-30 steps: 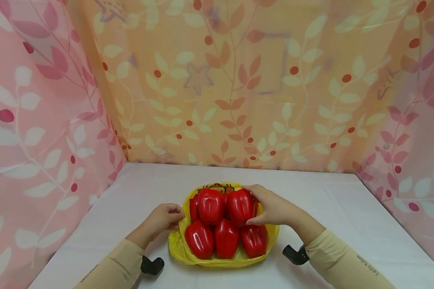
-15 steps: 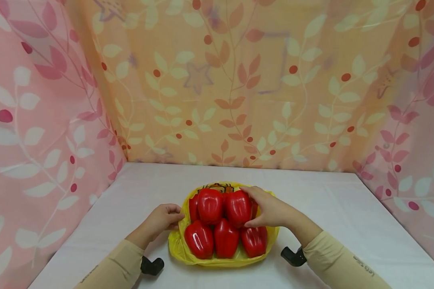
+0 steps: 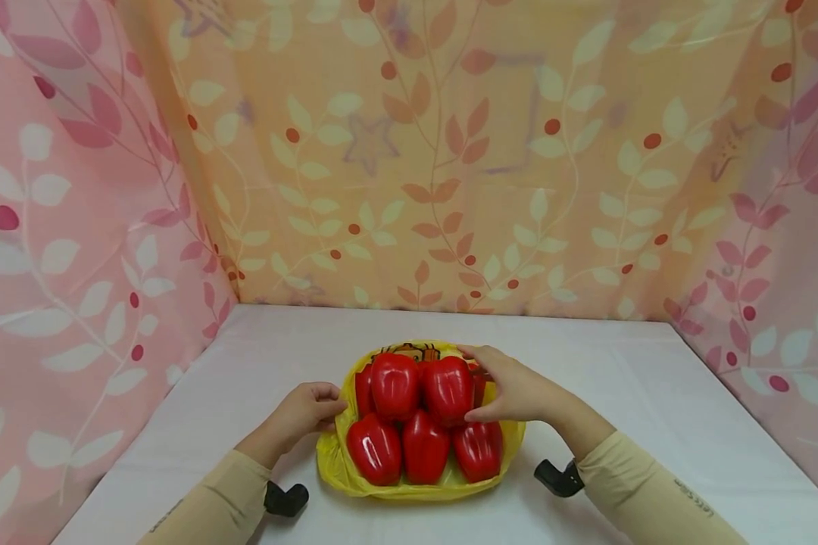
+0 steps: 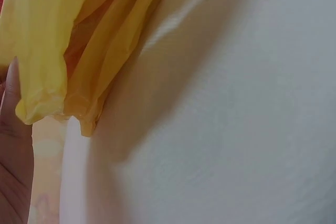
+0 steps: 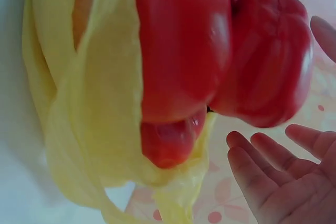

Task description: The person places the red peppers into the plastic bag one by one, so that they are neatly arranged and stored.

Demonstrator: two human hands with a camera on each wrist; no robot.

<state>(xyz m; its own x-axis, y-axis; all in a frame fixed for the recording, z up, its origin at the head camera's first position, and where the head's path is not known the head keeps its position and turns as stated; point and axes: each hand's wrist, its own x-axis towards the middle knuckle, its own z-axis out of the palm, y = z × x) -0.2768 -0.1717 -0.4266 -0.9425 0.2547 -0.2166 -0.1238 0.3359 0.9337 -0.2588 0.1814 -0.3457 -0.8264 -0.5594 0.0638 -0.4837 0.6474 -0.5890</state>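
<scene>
Red bell peppers [image 3: 426, 446] lie piled in a yellow plastic bag [image 3: 443, 493] whose mouth is spread wide. Two sit on top of the pile, with others in front and partly hidden behind. My left hand [image 3: 307, 412] holds the bag's left edge; in the left wrist view one digit lies along the yellow plastic, the other fingers out of sight. My right hand [image 3: 518, 386] hovers beside the upper right pepper [image 3: 448, 390], thumb and fingers spread. In the right wrist view a gap separates its fingertips [image 5: 236, 140] from the pepper [image 5: 270, 61].
The bag rests on a white table [image 3: 245, 363]. Patterned cloth [image 3: 409, 151] with leaves forms the back and side walls. A black wrist mount [image 3: 286, 499] juts from the left sleeve, another black mount [image 3: 557, 478] from the right one.
My right hand edged left against the upper right pepper, which shifted slightly left, then drew back a little to the right. The left hand stayed in place at the bag's edge.
</scene>
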